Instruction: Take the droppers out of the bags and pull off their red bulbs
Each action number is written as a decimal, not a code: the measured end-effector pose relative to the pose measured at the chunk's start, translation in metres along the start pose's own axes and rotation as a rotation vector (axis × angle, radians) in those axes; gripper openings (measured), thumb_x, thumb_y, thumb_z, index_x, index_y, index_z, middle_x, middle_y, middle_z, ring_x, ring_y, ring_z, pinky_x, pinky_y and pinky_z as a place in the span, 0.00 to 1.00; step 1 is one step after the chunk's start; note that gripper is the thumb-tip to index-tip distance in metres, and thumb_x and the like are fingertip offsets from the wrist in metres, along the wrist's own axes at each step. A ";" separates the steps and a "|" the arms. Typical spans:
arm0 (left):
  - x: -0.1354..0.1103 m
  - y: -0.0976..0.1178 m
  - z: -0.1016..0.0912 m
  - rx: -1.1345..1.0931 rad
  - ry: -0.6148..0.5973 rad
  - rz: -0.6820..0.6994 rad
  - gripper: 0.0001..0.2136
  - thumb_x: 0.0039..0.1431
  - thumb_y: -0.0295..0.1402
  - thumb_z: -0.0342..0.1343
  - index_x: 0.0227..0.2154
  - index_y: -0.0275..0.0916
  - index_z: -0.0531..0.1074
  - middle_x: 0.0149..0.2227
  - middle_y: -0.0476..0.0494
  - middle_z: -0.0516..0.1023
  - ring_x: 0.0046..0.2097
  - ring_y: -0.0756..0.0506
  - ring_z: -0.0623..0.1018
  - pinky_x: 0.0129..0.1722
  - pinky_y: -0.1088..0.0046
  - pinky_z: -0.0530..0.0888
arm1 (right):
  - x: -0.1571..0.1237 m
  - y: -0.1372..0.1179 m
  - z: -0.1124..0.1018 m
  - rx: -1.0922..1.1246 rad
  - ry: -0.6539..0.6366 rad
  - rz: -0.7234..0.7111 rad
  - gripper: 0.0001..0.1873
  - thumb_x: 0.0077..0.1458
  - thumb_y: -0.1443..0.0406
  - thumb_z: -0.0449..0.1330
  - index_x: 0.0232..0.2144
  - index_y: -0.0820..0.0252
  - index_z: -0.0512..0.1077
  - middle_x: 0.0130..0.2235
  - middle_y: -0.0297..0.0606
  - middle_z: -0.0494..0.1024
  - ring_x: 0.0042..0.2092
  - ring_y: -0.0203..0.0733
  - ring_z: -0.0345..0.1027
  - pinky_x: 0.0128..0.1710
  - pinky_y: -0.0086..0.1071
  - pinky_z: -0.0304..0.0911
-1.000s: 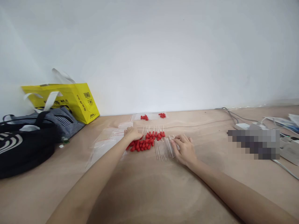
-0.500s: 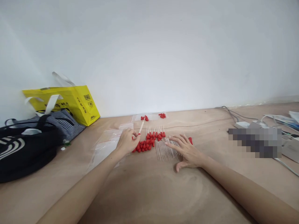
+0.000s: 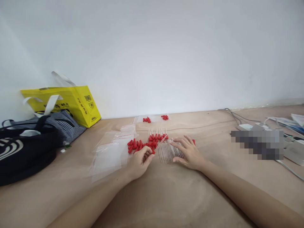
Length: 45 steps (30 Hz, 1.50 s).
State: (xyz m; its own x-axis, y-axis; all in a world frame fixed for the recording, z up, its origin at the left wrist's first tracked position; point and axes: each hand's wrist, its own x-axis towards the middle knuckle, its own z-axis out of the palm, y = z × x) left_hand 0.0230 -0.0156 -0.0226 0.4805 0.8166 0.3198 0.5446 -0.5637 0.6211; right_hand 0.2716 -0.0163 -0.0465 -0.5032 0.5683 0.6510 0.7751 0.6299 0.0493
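Note:
My left hand (image 3: 140, 163) pinches a glass dropper (image 3: 161, 144) by its red rubber bulb, and the clear tube slants up to the right. Loose red bulbs (image 3: 135, 145) lie heaped just beyond that hand. My right hand (image 3: 191, 155) rests with fingers spread at the right side of a row of bare glass tubes (image 3: 165, 153), covering some of them. Beyond the tubes, droppers with red bulbs (image 3: 154, 138) lie side by side, tips toward the wall. One more red piece (image 3: 194, 142) shows partly behind my right hand.
Clear zip bags (image 3: 109, 155) lie flat on the left of the wooden table (image 3: 180, 199). Another bag with red-bulbed droppers (image 3: 165, 117) lies near the wall. A yellow bag (image 3: 91, 110), a striped bag (image 3: 71, 125) and a black bag (image 3: 35, 155) stand left. Cables and chargers (image 3: 258, 127) are at right.
My left hand has moved nearer and slightly right, and its dropper has swung from nearly upright to slanting right over the tubes. My right thumb has drawn in toward the fingers.

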 end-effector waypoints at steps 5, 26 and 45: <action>-0.005 -0.010 0.006 0.354 0.069 0.173 0.06 0.57 0.32 0.44 0.32 0.38 0.63 0.29 0.46 0.71 0.31 0.48 0.70 0.32 0.72 0.65 | 0.006 -0.025 0.002 -0.002 0.229 -0.023 0.23 0.52 0.59 0.53 0.49 0.61 0.59 0.44 0.45 0.68 0.49 0.45 0.59 0.50 0.45 0.50; 0.005 -0.005 0.013 0.665 0.220 0.521 0.10 0.58 0.31 0.45 0.39 0.38 0.68 0.41 0.43 0.74 0.44 0.44 0.71 0.45 0.62 0.62 | 0.016 -0.037 0.025 -0.074 0.177 -0.166 0.13 0.52 0.74 0.48 0.36 0.57 0.69 0.30 0.33 0.76 0.47 0.41 0.62 0.56 0.52 0.35; -0.001 -0.002 0.008 0.685 0.165 0.544 0.09 0.58 0.29 0.46 0.29 0.42 0.72 0.42 0.51 0.75 0.50 0.42 0.68 0.54 0.47 0.50 | 0.016 -0.041 0.015 -0.020 0.174 -0.242 0.12 0.55 0.69 0.45 0.28 0.58 0.68 0.19 0.30 0.68 0.32 0.34 0.63 0.53 0.40 0.48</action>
State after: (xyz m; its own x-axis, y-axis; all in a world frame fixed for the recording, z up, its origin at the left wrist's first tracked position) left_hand 0.0264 -0.0162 -0.0300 0.7161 0.3918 0.5777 0.5869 -0.7860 -0.1943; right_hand 0.2259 -0.0257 -0.0493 -0.6029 0.3027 0.7382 0.6488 0.7245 0.2328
